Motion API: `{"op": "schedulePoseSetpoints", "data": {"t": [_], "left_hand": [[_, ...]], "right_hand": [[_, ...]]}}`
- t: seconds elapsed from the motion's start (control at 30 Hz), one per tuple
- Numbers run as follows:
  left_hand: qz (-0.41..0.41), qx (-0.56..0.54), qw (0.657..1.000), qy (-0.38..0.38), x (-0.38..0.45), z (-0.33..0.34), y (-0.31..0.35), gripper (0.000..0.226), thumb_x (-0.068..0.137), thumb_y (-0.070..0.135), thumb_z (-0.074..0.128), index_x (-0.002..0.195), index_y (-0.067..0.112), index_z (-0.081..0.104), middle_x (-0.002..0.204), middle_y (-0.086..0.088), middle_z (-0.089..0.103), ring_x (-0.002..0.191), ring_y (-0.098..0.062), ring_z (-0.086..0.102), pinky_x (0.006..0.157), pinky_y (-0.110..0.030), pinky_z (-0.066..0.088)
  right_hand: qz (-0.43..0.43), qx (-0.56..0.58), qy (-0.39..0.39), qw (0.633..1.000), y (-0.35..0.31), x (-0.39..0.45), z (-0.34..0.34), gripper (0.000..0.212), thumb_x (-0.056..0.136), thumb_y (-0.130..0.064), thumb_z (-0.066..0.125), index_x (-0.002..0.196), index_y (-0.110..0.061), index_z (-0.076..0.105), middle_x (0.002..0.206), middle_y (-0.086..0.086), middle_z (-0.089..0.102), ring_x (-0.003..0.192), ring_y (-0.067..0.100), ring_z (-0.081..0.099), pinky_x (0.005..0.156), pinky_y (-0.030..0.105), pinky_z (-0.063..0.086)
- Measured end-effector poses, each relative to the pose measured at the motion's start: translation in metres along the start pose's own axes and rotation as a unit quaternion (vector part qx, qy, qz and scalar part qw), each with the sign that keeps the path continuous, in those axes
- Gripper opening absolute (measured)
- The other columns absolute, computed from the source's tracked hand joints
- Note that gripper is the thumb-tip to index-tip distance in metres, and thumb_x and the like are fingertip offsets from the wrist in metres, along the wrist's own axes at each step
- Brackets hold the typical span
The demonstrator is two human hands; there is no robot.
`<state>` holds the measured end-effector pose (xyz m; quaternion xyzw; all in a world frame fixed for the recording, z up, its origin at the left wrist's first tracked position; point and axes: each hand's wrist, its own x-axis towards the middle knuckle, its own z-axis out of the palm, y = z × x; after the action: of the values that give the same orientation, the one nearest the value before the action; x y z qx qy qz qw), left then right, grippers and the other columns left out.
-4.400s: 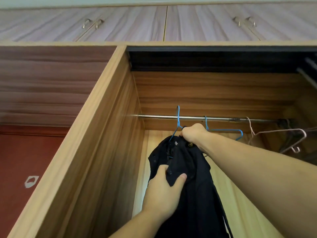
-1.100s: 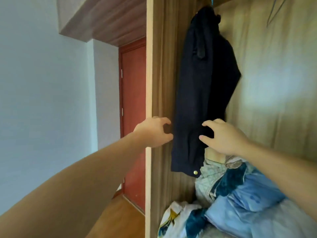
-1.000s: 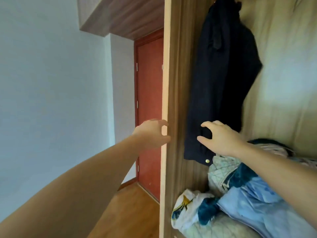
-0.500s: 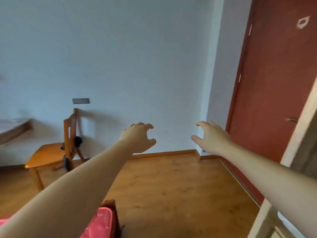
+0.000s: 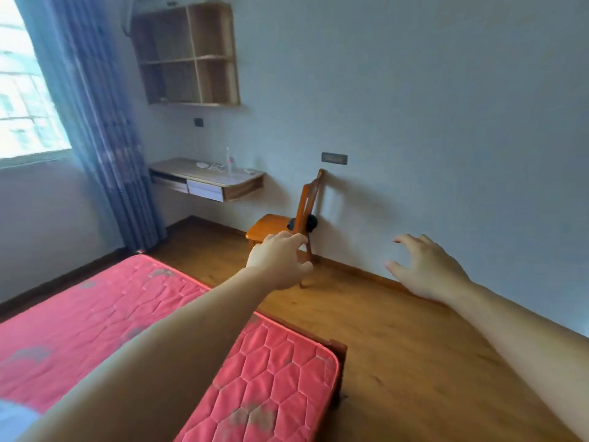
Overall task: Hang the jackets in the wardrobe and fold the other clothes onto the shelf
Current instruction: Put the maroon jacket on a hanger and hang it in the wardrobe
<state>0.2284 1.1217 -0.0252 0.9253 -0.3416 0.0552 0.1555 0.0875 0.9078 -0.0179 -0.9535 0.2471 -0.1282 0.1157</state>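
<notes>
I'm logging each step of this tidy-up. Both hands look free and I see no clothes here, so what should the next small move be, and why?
Probably keep turning to look for the next garment. The left hand and right hand hold nothing, and no clothes show on the red quilted mattress, the orange wooden chair or the wooden floor. The wardrobe is out of view.
</notes>
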Motion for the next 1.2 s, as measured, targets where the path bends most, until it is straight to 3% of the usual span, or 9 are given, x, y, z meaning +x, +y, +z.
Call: {"op": "schedulePoseSetpoints", "data": {"t": [0.23, 0.43, 0.83, 0.97, 1.2], "left_hand": [[-0.158, 0.014, 0.987, 0.031, -0.045, 0.007, -0.008, 0.054, 0.084, 0.046, 0.057, 0.135, 0.03, 0.049, 0.135, 0.001, 0.051, 0.126, -0.024, 0.045, 0.098, -0.041, 0.045], [-0.311, 0.04, 0.949, 0.046, -0.132, -0.005, -0.027, 0.055, 0.085, 0.044, 0.058, 0.137, 0.031, 0.048, 0.14, 0.001, 0.048, 0.129, -0.025, 0.044, 0.101, -0.043, 0.043], [-0.522, 0.098, 0.839, 0.116, -0.38, -0.08, -0.101, 0.054, 0.087, 0.043, 0.056, 0.139, 0.031, 0.046, 0.144, 0.004, 0.046, 0.131, -0.022, 0.044, 0.1, -0.04, 0.043], [-0.58, 0.102, 0.797, 0.132, -0.469, -0.097, -0.118, 0.057, 0.086, 0.047, 0.057, 0.14, 0.032, 0.044, 0.143, 0.003, 0.047, 0.132, -0.023, 0.043, 0.105, -0.042, 0.041], [-0.673, 0.101, 0.72, 0.14, -0.575, -0.111, -0.146, 0.057, 0.086, 0.049, 0.055, 0.14, 0.032, 0.045, 0.143, 0.002, 0.046, 0.131, -0.022, 0.042, 0.102, -0.042, 0.043]], "right_hand": [[-0.14, 0.066, -0.055, 0.986, -0.021, 0.041, 0.035, 0.052, 0.092, -0.044, 0.057, 0.138, -0.024, 0.045, 0.142, 0.004, 0.045, 0.128, 0.026, 0.046, 0.1, 0.04, 0.042], [-0.291, 0.081, -0.118, 0.946, -0.084, 0.026, 0.07, 0.056, 0.09, -0.048, 0.056, 0.139, -0.025, 0.044, 0.142, 0.004, 0.046, 0.128, 0.027, 0.046, 0.099, 0.045, 0.044], [-0.512, 0.129, -0.188, 0.828, -0.304, -0.125, 0.105, 0.059, 0.089, -0.044, 0.06, 0.141, -0.022, 0.043, 0.145, 0.006, 0.044, 0.132, 0.026, 0.043, 0.105, 0.045, 0.04], [-0.573, 0.134, -0.192, 0.785, -0.371, -0.195, 0.118, 0.058, 0.089, -0.043, 0.06, 0.14, -0.022, 0.043, 0.144, 0.006, 0.044, 0.128, 0.027, 0.046, 0.103, 0.044, 0.042], [-0.662, 0.127, -0.23, 0.702, -0.462, -0.288, 0.146, 0.06, 0.088, -0.047, 0.058, 0.141, -0.027, 0.041, 0.14, 0.003, 0.046, 0.124, 0.026, 0.049, 0.097, 0.042, 0.046]]}}
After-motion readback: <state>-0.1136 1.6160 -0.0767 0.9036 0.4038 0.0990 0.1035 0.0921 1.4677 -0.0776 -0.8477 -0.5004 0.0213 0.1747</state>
